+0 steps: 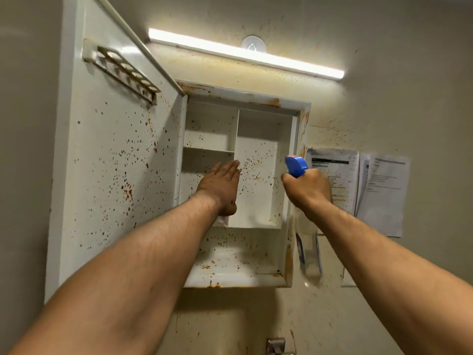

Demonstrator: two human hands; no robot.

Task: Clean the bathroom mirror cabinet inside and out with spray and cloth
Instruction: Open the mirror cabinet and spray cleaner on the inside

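The speckled cabinet (246,98) hangs open, left hand (221,187) flat-fingered at nine o'clock, seemingly pressing a cloth (222,221) inside to wipe, while the right hand (308,192) at three o'clock grips the spray bottle (296,165), its nozzle aimed inward.

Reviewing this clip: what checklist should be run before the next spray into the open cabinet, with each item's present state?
1. Cabinet door swung open, interior exposed: ok.
2. Spray bottle gripped by the right hand: ok.
3. Bottle's blue head turned toward the cabinet interior: ok.
4. Cloth ready under the flat left hand: cannot tell; only a white scrap shows below the palm.
5. Left hand away from the likely spray path: not ok; it lies inside the cabinet at the divider.
6. Brown specks gone from the back panel: not ok.
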